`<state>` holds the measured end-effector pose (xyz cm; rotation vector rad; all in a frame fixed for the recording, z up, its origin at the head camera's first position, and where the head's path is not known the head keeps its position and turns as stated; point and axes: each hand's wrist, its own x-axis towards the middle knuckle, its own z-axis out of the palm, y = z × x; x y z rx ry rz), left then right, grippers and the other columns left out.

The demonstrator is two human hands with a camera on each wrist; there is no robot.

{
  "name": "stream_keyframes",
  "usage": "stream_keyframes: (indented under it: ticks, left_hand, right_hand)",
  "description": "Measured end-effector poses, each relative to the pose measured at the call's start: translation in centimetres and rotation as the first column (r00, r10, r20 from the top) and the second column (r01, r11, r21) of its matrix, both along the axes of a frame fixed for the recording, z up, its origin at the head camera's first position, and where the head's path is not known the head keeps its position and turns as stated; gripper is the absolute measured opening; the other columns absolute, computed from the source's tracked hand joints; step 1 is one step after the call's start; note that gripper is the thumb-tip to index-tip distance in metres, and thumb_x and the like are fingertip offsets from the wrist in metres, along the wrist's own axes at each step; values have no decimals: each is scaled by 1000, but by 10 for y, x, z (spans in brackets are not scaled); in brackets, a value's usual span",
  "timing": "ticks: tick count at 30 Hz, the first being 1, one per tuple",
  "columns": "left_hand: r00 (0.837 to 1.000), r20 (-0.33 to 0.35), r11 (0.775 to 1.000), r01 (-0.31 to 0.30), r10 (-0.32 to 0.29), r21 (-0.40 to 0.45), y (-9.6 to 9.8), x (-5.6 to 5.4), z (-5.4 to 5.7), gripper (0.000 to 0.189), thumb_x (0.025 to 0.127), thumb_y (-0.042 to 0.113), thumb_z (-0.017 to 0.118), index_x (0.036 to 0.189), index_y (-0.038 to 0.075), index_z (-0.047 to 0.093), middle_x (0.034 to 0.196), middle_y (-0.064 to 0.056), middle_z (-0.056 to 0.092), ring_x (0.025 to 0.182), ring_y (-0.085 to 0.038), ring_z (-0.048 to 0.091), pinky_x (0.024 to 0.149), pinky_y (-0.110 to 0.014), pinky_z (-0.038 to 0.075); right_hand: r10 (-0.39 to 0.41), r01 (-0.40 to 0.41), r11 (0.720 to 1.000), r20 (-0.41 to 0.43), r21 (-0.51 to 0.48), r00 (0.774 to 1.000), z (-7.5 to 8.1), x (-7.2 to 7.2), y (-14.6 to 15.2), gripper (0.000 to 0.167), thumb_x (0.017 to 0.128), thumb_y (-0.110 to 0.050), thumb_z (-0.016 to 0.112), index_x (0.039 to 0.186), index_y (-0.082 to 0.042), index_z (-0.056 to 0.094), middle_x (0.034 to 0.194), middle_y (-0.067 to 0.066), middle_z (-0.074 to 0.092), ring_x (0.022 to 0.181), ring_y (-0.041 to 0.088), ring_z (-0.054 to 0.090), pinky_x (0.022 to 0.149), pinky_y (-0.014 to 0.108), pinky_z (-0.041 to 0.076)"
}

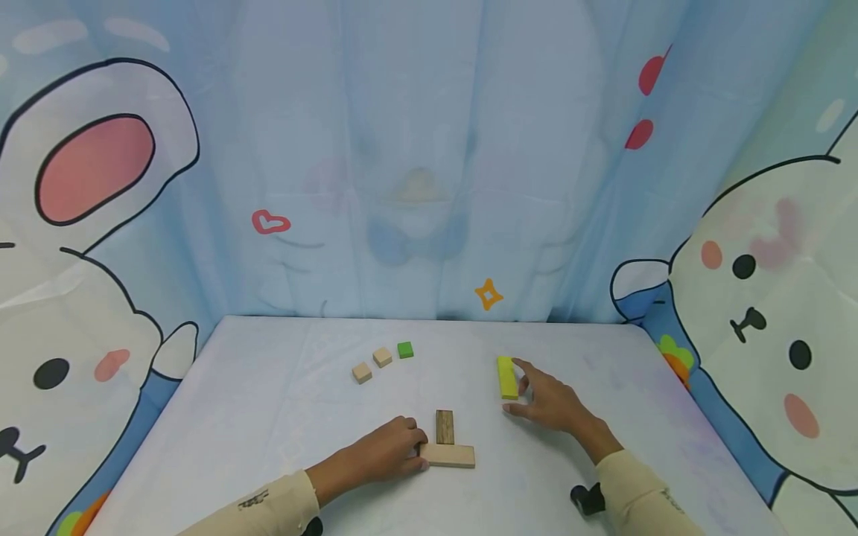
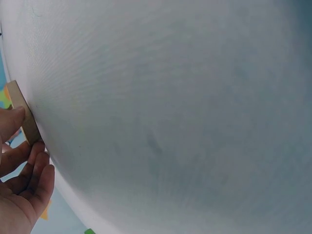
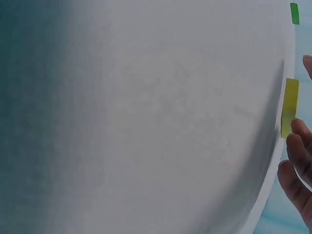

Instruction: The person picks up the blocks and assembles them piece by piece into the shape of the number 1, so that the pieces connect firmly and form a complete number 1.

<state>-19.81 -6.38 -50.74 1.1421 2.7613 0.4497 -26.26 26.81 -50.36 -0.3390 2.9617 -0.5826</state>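
My left hand (image 1: 391,451) pinches the left end of a pale wooden plank block (image 1: 450,456), thumb on the near side and fingers on the far side. In the left wrist view the same plank block (image 2: 24,114) shows at the left edge between thumb and fingers. Behind it a darker brown wooden block (image 1: 445,426) points away, meeting it in a T shape. To the right, my right hand (image 1: 548,400) is spread beside a yellow block (image 1: 507,377), thumb apart from the fingers. The right wrist view shows fingertips close to the yellow block (image 3: 290,105); contact is unclear.
Two small pale wooden cubes (image 1: 362,372) and a green cube (image 1: 405,350) lie at the back left of the white-covered table (image 1: 281,417). A blue cartoon-printed curtain (image 1: 415,149) hangs behind the table's far edge.
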Motion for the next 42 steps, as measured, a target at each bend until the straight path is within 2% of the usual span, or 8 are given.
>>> stream_keyframes:
  ticks: [12, 20, 34, 42]
  left_hand:
    - [1000, 8, 1000, 6, -6, -8, 0, 0, 2, 33, 92, 35, 74, 115, 11, 73, 94, 8, 64, 79, 1, 47, 71, -15, 45]
    - [1000, 4, 1000, 6, -6, -18, 1, -1, 1, 33, 91, 35, 74, 115, 11, 73, 94, 8, 64, 80, 1, 47, 72, -15, 45]
    - [1000, -4, 1000, 6, -6, -17, 0, 0, 2, 34, 91, 35, 75, 115, 11, 73, 93, 8, 63, 79, 2, 46, 71, -14, 45]
    - [1000, 18, 1000, 0, 1, -20, 0, -1, 1, 35, 92, 37, 74, 116, 12, 72, 93, 9, 63, 79, 1, 46, 70, -14, 44]
  right_hand:
    - [15, -16, 1000, 74, 11, 997, -4, -16, 11, 106, 76, -50, 85, 155, -5, 30, 99, 1, 60, 75, 15, 49, 65, 30, 42]
    - [19, -22, 1000, 145, 19, 989, 4, -25, 13, 114, 71, -52, 87, 156, -5, 27, 97, 0, 58, 80, 17, 49, 70, 33, 43]
    - [42, -46, 999, 230, 12, 972, 12, -40, 12, 114, 71, -47, 89, 156, -6, 27, 94, 1, 58, 86, 19, 52, 81, 41, 48]
    - [48, -55, 998, 289, 16, 956, 11, -53, 14, 113, 71, -46, 89, 157, -8, 27, 92, 3, 57, 83, 19, 52, 72, 32, 46]
